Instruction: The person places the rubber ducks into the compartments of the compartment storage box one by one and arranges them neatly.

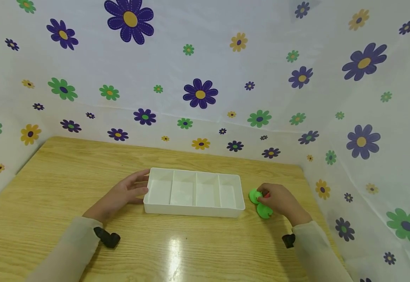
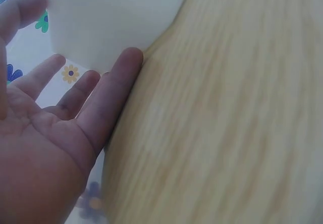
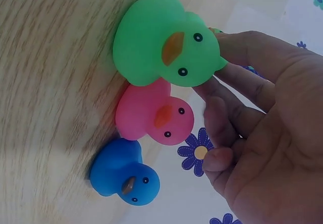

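Green duck point(image 1: 253, 196), farther of two, right of white box point(image 1: 191, 210): is pinched by right hand point(image 1: 279, 199); judged light, squeezable, best held round the body. White box is touched by left hand point(image 1: 124, 193), fingers relaxed.

White sheeting point(image 1: 169, 70) on far, left and right sides, printed with purple, green and yellow flowers point(image 1: 200, 94); crease across far side. Light wood-grain table point(image 1: 222, 250) below; bright glare point(image 1: 174, 256) near centre.
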A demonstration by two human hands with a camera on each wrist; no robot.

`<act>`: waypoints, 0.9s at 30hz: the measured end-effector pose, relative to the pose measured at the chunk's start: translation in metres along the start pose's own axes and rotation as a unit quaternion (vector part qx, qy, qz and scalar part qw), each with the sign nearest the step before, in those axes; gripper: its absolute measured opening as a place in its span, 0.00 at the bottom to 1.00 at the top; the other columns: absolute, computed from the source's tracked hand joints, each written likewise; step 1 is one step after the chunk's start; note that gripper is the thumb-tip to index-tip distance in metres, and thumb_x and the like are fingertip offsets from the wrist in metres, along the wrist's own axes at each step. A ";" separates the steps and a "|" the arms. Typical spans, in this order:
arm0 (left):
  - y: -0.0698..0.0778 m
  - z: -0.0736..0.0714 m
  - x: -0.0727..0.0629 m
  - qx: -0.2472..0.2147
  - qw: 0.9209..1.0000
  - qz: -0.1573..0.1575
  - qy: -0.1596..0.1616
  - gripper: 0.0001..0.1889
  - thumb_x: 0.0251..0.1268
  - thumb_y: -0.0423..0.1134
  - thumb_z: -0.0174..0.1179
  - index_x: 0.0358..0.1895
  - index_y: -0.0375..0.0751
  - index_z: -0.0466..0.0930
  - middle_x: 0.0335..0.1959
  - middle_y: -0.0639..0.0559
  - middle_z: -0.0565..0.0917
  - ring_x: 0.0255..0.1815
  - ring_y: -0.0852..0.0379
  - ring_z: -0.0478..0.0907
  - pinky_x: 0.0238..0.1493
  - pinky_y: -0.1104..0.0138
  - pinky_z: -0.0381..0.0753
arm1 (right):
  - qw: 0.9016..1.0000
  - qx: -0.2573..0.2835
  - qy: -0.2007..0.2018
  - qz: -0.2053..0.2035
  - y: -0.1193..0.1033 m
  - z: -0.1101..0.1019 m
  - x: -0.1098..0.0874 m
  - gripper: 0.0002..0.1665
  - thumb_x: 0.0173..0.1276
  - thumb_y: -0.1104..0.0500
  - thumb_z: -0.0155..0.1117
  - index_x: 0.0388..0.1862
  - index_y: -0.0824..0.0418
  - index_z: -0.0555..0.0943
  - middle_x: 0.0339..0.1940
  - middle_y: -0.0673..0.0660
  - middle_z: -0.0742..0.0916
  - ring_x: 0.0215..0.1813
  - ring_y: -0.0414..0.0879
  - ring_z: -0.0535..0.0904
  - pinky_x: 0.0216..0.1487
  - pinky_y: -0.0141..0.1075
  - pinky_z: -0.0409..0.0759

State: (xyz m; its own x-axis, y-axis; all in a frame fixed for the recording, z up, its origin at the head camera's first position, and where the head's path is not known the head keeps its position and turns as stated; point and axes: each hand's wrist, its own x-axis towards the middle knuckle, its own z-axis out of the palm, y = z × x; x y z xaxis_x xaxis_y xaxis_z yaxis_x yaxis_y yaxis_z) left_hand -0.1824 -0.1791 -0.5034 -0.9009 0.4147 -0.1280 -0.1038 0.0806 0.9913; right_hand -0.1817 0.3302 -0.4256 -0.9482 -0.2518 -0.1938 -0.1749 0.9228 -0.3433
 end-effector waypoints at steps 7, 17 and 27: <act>-0.001 0.002 0.001 -0.003 1.000 0.001 0.004 0.38 0.76 0.47 0.62 0.83 0.53 0.55 0.80 0.38 0.60 0.77 0.32 0.61 0.59 0.50 0.84 | 1.000 -0.026 0.003 -0.001 -0.001 0.002 0.002 0.14 0.70 0.57 0.71 0.50 0.64 0.85 0.42 0.57 0.89 0.46 0.54 0.85 0.52 0.55 0.83; -0.006 0.001 0.002 -0.013 1.000 -0.008 0.013 0.40 0.73 0.50 0.65 0.83 0.57 0.56 0.80 0.42 0.61 0.75 0.35 0.66 0.59 0.51 0.85 | 0.999 -0.042 0.016 -0.004 -0.003 0.001 0.000 0.14 0.69 0.57 0.72 0.50 0.63 0.86 0.42 0.56 0.90 0.45 0.54 0.85 0.50 0.54 0.84; -0.005 0.002 0.001 -0.012 1.000 -0.006 0.009 0.39 0.74 0.50 0.64 0.83 0.57 0.56 0.80 0.43 0.60 0.75 0.35 0.66 0.60 0.51 0.84 | 0.998 -0.029 0.051 0.001 -0.005 -0.010 -0.001 0.16 0.71 0.55 0.71 0.52 0.63 0.86 0.43 0.58 0.90 0.49 0.60 0.85 0.53 0.58 0.83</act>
State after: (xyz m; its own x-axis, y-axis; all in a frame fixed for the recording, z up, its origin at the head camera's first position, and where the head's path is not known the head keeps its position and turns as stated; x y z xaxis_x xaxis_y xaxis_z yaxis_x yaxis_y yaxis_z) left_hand -0.1816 -0.1771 -0.5085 -0.9067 0.3979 -0.1401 -0.1246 0.0647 0.9901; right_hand -0.1820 0.3290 -0.4149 -0.9701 -0.2217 -0.0990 -0.1851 0.9392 -0.2892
